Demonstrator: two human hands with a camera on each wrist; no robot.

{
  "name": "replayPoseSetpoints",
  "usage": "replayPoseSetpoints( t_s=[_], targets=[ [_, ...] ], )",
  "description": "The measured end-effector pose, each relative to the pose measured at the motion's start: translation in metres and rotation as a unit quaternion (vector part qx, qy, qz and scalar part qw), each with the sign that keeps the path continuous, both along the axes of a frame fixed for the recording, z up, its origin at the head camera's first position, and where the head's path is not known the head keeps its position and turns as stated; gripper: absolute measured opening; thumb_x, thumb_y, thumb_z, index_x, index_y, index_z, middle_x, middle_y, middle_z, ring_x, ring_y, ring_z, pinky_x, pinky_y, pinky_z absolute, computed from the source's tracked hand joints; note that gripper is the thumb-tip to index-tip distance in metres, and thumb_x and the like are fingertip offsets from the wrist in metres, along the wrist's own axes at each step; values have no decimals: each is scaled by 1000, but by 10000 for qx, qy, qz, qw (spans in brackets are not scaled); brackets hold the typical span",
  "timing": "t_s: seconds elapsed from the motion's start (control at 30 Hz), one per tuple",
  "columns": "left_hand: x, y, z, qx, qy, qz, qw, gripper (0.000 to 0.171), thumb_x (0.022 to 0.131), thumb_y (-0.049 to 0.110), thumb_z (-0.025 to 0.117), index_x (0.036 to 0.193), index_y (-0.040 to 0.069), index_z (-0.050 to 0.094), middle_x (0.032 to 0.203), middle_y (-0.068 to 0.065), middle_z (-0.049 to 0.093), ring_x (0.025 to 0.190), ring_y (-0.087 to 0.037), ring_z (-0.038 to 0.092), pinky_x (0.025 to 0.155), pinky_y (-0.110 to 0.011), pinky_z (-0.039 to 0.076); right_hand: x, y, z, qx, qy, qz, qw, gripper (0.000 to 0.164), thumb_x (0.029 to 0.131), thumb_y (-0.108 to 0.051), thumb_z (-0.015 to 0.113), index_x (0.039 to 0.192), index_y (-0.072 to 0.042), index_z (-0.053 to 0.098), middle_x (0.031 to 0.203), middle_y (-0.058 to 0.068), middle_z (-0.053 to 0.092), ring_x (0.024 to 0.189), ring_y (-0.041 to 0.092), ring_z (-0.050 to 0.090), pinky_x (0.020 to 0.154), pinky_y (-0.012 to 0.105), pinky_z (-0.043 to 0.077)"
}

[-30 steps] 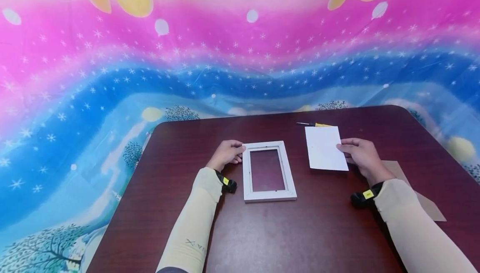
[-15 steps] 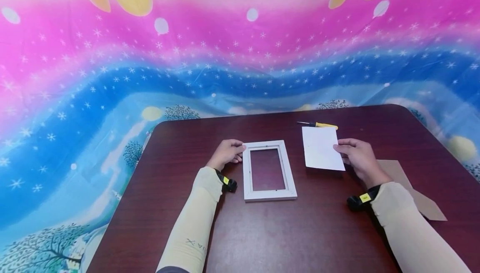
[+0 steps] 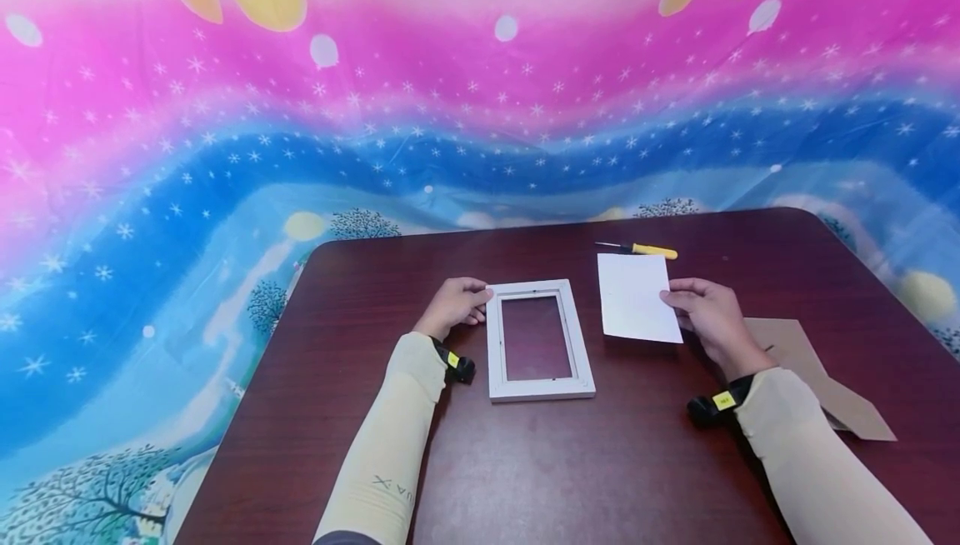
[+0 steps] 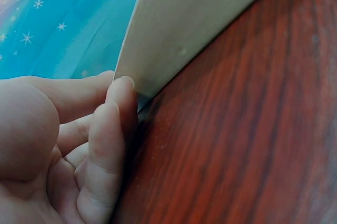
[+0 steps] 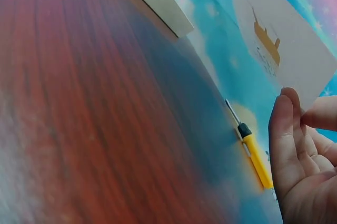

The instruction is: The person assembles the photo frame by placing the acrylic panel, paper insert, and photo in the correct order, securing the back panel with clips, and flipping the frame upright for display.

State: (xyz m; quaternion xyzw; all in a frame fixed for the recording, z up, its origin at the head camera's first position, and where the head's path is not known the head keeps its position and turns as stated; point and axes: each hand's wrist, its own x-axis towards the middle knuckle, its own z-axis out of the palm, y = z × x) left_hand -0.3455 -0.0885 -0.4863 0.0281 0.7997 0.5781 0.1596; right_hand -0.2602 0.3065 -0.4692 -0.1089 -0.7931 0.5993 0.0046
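Observation:
A white picture frame (image 3: 584, 345) lies on the dark wood table, its middle showing the tabletop through it. At its upper left corner my left hand (image 3: 452, 309) pinches the edge, thumb on top and fingers against the side; in the left wrist view the hand (image 4: 79, 145) grips the pale side wall (image 4: 184, 29). My right hand (image 3: 712, 320) holds a white card (image 3: 640, 299) by its right edge, above the table and to the right of the frame. From the right wrist, the underside of the card (image 5: 295, 29) shows a golden-brown printed shape.
A screwdriver (image 3: 654, 251) with a yellow handle lies behind the card. Brown board (image 3: 787, 341), with a flap sticking out, lies beside and partly behind my right forearm. A patterned cloth (image 3: 480, 87) hangs behind the table (image 3: 360, 312).
My right hand has moved a little to the left with the card, uncovering more of the screwdriver's handle. The left hand and the picture frame stay practically in place.

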Motion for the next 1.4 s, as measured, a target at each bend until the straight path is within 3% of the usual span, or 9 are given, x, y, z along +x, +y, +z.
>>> replayPoseSetpoints(
  t_s=[0.17, 0.4, 1.0, 1.4],
  targets=[
    [0, 0, 0, 3, -3, -10, 10000, 36, 96, 24, 66, 124, 2, 61, 87, -15, 64, 69, -23, 66, 61, -30, 56, 1, -4, 2, 60, -47, 61, 10000, 62, 93, -41, 66, 134, 1, 50, 113, 7, 61, 93, 19, 57, 73, 22, 53],
    [0, 0, 0, 3, 14, -25, 10000, 34, 96, 24, 65, 123, 3, 62, 86, -14, 64, 69, -22, 65, 61, -30, 56, -1, -14, 5, 104, -51, 153, 9998, 59, 95, -37, 65, 135, 3, 50, 122, 18, 58, 92, 11, 61, 73, 21, 53],
    [2, -1, 2, -46, 31, -36, 10000, 34, 96, 24, 65, 123, 3, 62, 89, -14, 65, 70, -23, 65, 62, -31, 57, -3, -41, 7, 133, 38, 365, 9992, 55, 94, -37, 66, 131, 1, 52, 119, 19, 61, 98, 19, 62, 78, 25, 54],
    [2, -1, 1, -76, 10, -15, 10000, 34, 96, 27, 66, 121, 5, 63, 89, -13, 65, 69, -22, 65, 62, -31, 56, -4, -52, 14, 46, -124, 362, 9993, 49, 95, -30, 66, 130, 2, 53, 114, 18, 62, 93, 20, 63, 75, 25, 55]
  ],
)
